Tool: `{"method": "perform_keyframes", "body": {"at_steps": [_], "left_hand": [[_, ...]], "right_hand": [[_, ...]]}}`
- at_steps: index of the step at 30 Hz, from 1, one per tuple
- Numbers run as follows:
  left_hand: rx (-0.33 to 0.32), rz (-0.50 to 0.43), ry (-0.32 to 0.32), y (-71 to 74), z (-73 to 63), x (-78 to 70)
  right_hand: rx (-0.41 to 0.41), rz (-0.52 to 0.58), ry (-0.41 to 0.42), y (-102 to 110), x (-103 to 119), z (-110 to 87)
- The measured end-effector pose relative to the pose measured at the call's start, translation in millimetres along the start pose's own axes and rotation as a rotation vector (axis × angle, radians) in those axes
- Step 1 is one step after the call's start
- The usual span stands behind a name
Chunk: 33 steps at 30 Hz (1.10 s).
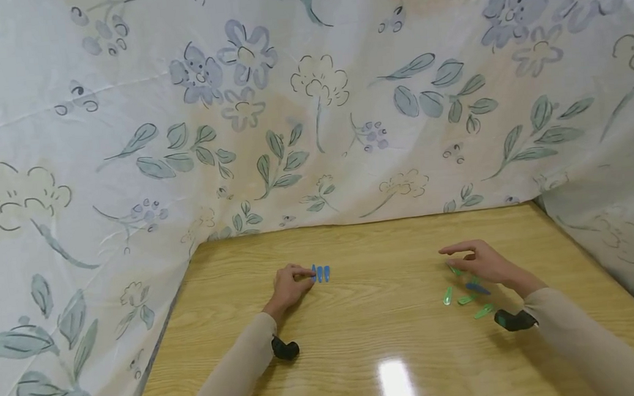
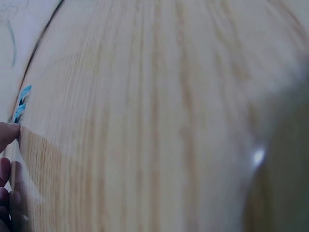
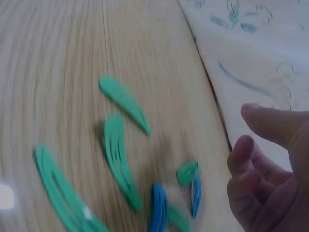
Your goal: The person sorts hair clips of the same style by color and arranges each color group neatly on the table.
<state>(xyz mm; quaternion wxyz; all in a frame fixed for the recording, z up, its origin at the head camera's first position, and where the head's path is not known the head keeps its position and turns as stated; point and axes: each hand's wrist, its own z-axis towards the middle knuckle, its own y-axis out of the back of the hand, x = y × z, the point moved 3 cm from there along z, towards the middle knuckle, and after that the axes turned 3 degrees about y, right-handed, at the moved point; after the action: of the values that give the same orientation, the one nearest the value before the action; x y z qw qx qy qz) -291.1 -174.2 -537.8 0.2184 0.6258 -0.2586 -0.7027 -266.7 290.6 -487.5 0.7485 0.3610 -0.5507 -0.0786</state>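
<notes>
My left hand [image 1: 291,285] pinches a blue snap hair clip [image 1: 313,272] at the left end of a short row on the table. Two more blue hair clips [image 1: 327,274] lie side by side just right of it. The left wrist view catches the left fingertips [image 2: 8,133] at its edge, near the blue clips [image 2: 19,113]. Over a loose group of green hair clips [image 1: 448,295] hovers my right hand [image 1: 484,263], its fingers loosely bent and holding nothing. Among them lies a blue clip [image 3: 160,205]; some clips partly overlap.
The wooden table [image 1: 380,316] carries a bright light reflection near its front. Floral cloth [image 1: 312,131] hangs behind the table and along both sides. A dark wrist device [image 1: 286,348] sits at the left cuff, another [image 1: 516,319] at the right.
</notes>
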Motion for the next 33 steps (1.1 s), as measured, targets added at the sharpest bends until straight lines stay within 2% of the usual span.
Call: {"method": "perform_keyframes", "body": {"at_steps": [3, 6, 10, 16, 21, 30, 33], "left_hand": [[0.004, -0.008, -0.001, 0.6, 0.9, 0.1], [0.006, -0.008, -0.009, 0.5, 1.2, 1.1], [0.008, -0.016, -0.005, 0.9, 0.4, 1.2], [0.013, -0.028, 0.007, 1.3, -0.6, -0.2], [0.012, -0.011, 0.002, -1.1, -0.1, 0.2], [0.000, -0.019, -0.011, 0.7, -1.7, -1.5], [0.005, -0.024, -0.010, 1.1, -2.6, -1.6]], "right_hand": [[0.006, -0.033, -0.033, 7, -8, -3.7], [0.026, 0.020, -0.085, 11, -19, -6.2], [0.057, 0.091, -0.116, 13, -29, -8.4], [0.061, -0.022, -0.059, 11, -40, -11.2], [0.068, -0.034, -0.040, 9, -45, -13.5], [0.055, -0.107, 0.069, 3, -38, -10.6], [0.061, -0.121, 0.047, 1, -35, -9.2]]}}
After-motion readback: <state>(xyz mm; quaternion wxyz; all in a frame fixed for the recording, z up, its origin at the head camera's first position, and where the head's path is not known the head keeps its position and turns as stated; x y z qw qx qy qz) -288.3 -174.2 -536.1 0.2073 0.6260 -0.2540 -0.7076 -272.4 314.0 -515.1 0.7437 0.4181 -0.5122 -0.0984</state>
